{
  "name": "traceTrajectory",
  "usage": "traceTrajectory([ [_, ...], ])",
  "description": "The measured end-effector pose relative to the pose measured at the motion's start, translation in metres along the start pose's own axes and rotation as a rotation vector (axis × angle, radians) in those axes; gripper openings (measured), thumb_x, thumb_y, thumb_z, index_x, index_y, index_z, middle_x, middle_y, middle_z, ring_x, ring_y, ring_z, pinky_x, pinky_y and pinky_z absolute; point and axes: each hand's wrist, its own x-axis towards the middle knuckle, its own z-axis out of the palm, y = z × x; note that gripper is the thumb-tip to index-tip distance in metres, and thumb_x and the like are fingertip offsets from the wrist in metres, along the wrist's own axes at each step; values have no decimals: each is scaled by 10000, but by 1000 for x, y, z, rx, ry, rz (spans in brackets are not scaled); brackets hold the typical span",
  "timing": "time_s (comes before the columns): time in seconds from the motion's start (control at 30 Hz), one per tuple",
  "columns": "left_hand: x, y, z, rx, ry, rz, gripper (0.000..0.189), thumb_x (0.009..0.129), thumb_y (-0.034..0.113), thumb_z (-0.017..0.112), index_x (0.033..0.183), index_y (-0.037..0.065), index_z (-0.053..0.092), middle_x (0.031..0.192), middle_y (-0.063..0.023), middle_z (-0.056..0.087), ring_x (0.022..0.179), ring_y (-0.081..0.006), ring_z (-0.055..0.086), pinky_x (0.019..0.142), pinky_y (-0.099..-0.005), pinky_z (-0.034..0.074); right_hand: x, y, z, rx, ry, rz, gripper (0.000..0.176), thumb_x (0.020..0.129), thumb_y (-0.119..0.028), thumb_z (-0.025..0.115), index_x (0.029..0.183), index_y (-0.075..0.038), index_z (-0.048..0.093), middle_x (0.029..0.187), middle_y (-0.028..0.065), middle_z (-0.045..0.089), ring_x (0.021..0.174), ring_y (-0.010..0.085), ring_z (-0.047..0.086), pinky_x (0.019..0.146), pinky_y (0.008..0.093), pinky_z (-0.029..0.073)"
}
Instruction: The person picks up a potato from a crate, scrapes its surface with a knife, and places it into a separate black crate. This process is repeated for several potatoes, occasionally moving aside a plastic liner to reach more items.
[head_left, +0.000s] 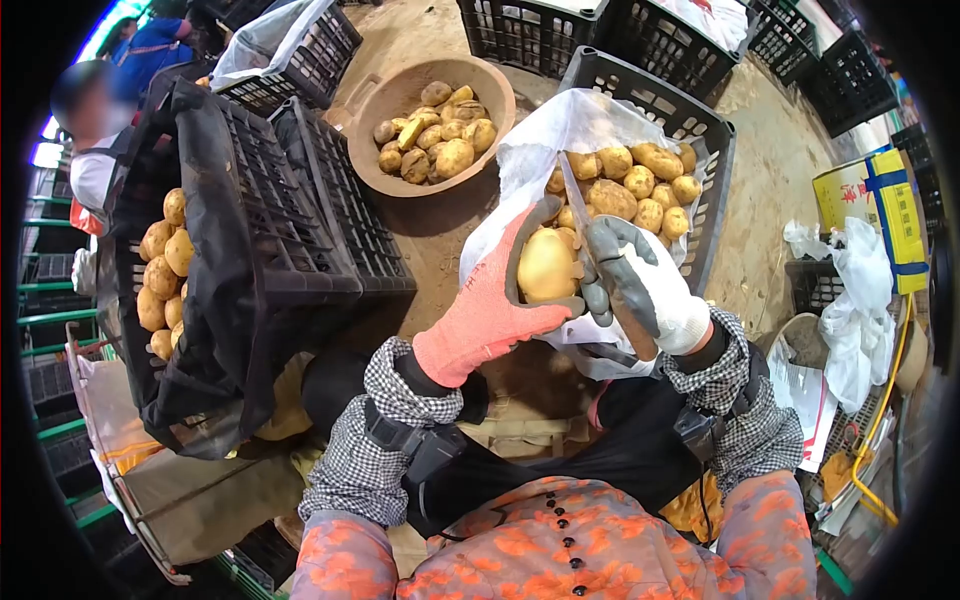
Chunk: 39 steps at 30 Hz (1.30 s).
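My left hand (490, 300), in an orange-pink glove, is wrapped around a large yellow potato (546, 265). My right hand (640, 285), in a white and grey glove, pinches the edge of a clear plastic bag (545, 135) just right of that potato. The bag lines a black plastic crate (712, 170) and holds several potatoes (625, 185). Both hands are over the bag's near edge.
A brown basin (495, 90) of potatoes sits on the dirt floor beyond. A tilted black crate (250, 250) with potatoes stands on the left. More black crates line the back. White bags (850, 300) and a yellow box (895, 215) lie right. A person stands far left.
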Motion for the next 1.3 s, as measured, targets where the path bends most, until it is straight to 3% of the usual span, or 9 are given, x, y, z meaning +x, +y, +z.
traceTrajectory([
  [0.2, -9, 8, -2, -144, 127, 83, 631, 755, 47, 672, 1336, 91, 432, 1204, -82, 539, 1016, -163, 582, 865, -333, 494, 3, -6, -22, -248, -94, -277, 241, 957, -265, 485, 933, -30, 537, 737, 42, 571, 541, 111, 533, 507, 243, 442],
  [0.37, -38, 70, -82, -220, 703, 603, 736, 860, 570, 532, 1275, -30, 438, 1006, -183, 616, 763, -280, 643, 745, -421, 566, 6, -34, -45, -62, 214, -500, 272, 988, -347, 359, 946, -95, 452, 637, -47, 371, 504, 79, 364, 667, 299, 471],
  [0.43, -56, 102, -119, -934, -7, 673, 954, 640, 394, 778, 1337, -83, 333, 1194, -178, 504, 807, -202, 528, 859, -347, 467, 4, -38, -53, -28, 203, -564, 308, 994, -390, 353, 983, -100, 456, 647, -51, 359, 518, 77, 358, 695, 305, 465],
  [0.53, -55, 105, -117, -939, 109, 759, 884, 686, 331, 750, 1352, -60, 321, 1242, -150, 458, 887, -210, 489, 826, -342, 459, 4, -36, -52, -35, 240, -530, 308, 994, -387, 355, 999, -98, 460, 656, -52, 365, 540, 76, 378, 715, 314, 469],
  [0.6, -29, 83, -101, -716, -115, 479, 596, 864, 265, 589, 1349, -9, 377, 1250, -147, 489, 953, -201, 543, 797, -360, 489, 3, -40, -57, -60, 244, -500, 303, 994, -375, 349, 1002, -94, 462, 668, -50, 378, 560, 78, 394, 733, 320, 475],
  [0.67, 2, 30, -42, -221, 364, 411, 517, 891, 253, 521, 1326, -9, 427, 1295, -157, 497, 992, -213, 573, 831, -356, 483, 2, -46, -59, -39, 213, -617, 303, 993, -368, 348, 1003, -87, 462, 674, -43, 385, 562, 82, 395, 744, 323, 478],
  [0.8, 56, -74, 6, 972, -96, 33, 486, 833, 234, 590, 1265, 31, 499, 1215, -171, 558, 1132, -301, 535, 941, -386, 433, 3, -53, -76, 85, 294, -694, 364, 995, -349, 382, 969, 1, 481, 669, 47, 487, 557, 156, 499, 634, 336, 530],
  [1.03, 98, -162, 16, 1478, -647, -490, 841, 722, 418, 674, 1405, 50, 349, 1329, -230, 462, 1093, -353, 548, 932, -400, 451, -1, -54, -80, 59, 343, -630, 318, 986, -373, 378, 1002, -74, 485, 704, -10, 421, 563, 111, 429, 729, 350, 505],
  [1.3, 83, -85, 7, -523, -104, -349, 589, 918, 404, 556, 1371, 71, 379, 1305, -179, 512, 1135, -323, 567, 893, -479, 510, -3, -51, -75, -7, 244, -611, 306, 994, -343, 360, 966, -65, 484, 699, -7, 452, 552, 111, 440, 687, 317, 501],
])
